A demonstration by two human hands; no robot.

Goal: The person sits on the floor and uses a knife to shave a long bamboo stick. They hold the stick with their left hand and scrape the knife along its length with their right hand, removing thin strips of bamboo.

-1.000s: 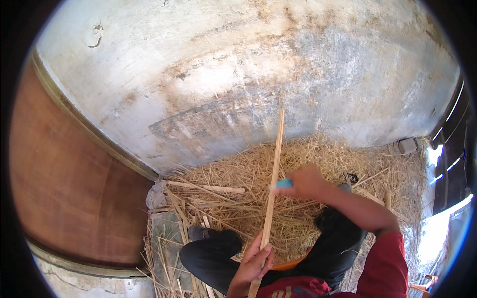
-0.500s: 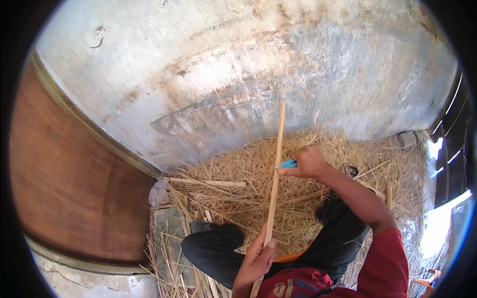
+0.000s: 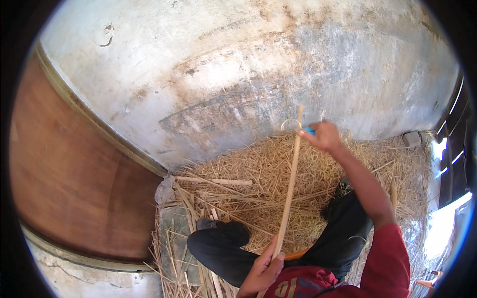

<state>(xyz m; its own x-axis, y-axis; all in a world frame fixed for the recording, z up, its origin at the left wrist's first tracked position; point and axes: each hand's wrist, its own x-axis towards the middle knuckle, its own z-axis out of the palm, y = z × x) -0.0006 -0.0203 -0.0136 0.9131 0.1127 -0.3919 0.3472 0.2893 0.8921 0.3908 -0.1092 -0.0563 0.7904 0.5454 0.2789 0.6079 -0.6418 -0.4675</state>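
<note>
The left hand [image 3: 265,270] was closed around the lower part of the strip [image 3: 289,193], in front of the red shirt [image 3: 318,278]. The strip's long axis ran up and away from that hand, leaning a little right, its far tip showing against the wall [image 3: 238,64]. The right hand [image 3: 323,136] gripped a blue tool [image 3: 308,131] just right of the strip's upper part. Of the 2 hands, the right was nearer the far tip. 1 thin curl [image 3: 284,122] bowed out on the strip's left, across from the tool, whose edge was too small to make out. Straw [image 3: 268,164] lay beneath.
</note>
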